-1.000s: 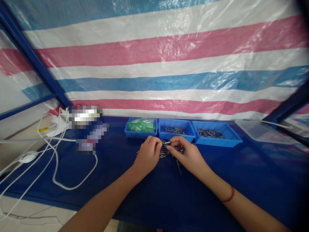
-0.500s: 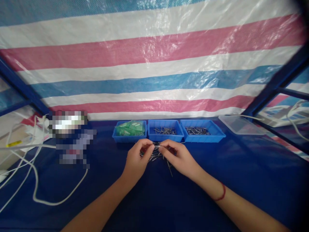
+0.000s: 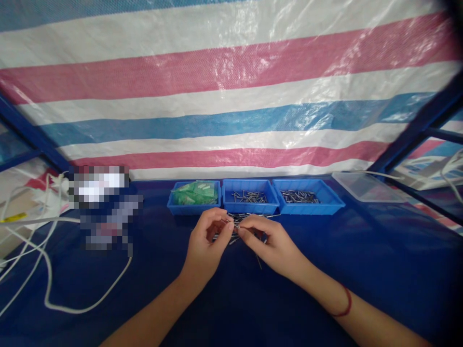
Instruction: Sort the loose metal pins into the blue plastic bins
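My left hand (image 3: 213, 237) pinches one end of a thin metal pin (image 3: 237, 226) between thumb and forefinger. At its other end the fingertips of my right hand (image 3: 265, 236) are closed too. The fingertips of both hands almost meet. Behind and beneath them lies a loose pile of slim metal pins (image 3: 249, 217) on the blue tabletop (image 3: 231, 303), partly hidden by my fingers. One pin sticks out below my right hand. The pin's exact kind is too small to make out.
Three blue bins stand in a row behind the pile: a left bin (image 3: 193, 210) with a green bag (image 3: 197, 193), a middle bin (image 3: 249, 208) with metal pins, a right bin (image 3: 313, 208) with short metal pieces. White cables (image 3: 48, 274) lie left; a clear lid (image 3: 369, 188) lies right.
Both hands have come slightly lower and nearer, still pinching together. The view has shifted a little, and the bins appear slightly wider apart.
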`<state>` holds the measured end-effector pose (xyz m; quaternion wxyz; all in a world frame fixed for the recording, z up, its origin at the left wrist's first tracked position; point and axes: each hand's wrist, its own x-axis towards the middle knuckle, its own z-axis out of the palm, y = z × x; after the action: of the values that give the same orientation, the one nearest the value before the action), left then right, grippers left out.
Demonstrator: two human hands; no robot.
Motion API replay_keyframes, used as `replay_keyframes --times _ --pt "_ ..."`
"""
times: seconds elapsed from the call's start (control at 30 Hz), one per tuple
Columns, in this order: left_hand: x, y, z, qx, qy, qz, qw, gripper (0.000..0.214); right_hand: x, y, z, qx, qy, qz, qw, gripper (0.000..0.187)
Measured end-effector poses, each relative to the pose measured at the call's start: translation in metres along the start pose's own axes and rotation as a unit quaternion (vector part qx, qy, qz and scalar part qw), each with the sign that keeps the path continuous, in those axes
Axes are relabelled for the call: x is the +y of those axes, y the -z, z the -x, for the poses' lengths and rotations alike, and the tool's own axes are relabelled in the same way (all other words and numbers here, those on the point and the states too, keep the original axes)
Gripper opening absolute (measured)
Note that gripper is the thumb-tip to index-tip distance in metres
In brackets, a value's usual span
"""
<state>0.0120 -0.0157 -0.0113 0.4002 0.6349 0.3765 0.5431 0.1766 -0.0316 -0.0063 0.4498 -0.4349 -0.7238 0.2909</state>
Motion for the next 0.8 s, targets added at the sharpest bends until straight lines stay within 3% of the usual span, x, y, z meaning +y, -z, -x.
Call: replay_keyframes --times 0.2,0.27,0.33,0.4,0.47,0.53,0.63,0.73,0.8 --pt "-0.005 -0.001 -0.001 -0.023 0.012 -0.059 0.998 0.021 -0.001 0.006 -0.002 0.04 0.026 0.05 0.998 0.019" --pt "-0.002 0.001 -0.003 -0.039 -0.001 -0.103 0.994 0.028 -0.002 0.019 -0.005 0.046 0.072 0.117 0.989 0.02" --pt "0.002 0.007 -0.007 -0.071 -0.024 -0.186 0.98 0.036 0.003 0.039 -0.008 0.09 0.105 0.211 0.968 0.02" --pt "0.007 0.016 -0.011 -0.136 -0.058 -0.293 0.944 0.035 0.016 0.062 -0.012 0.171 0.085 0.312 0.931 0.02" --pt "0.011 0.026 -0.015 -0.22 -0.102 -0.388 0.889 0.031 0.034 0.083 -0.015 0.219 0.026 0.404 0.888 0.023" --pt "0.011 0.034 -0.018 -0.275 -0.139 -0.452 0.837 0.037 0.052 0.096 -0.016 0.22 -0.045 0.491 0.842 0.028" --pt "0.003 0.04 -0.021 -0.311 -0.178 -0.488 0.796 0.043 0.063 0.096 -0.016 0.209 -0.094 0.561 0.796 0.035" --pt "-0.008 0.038 -0.021 -0.337 -0.217 -0.489 0.775 0.029 0.051 0.08 -0.019 0.195 -0.041 0.542 0.816 0.034" --pt "-0.013 0.033 -0.021 -0.347 -0.239 -0.487 0.765 0.02 0.037 0.066 -0.023 0.139 0.022 0.513 0.847 0.03"
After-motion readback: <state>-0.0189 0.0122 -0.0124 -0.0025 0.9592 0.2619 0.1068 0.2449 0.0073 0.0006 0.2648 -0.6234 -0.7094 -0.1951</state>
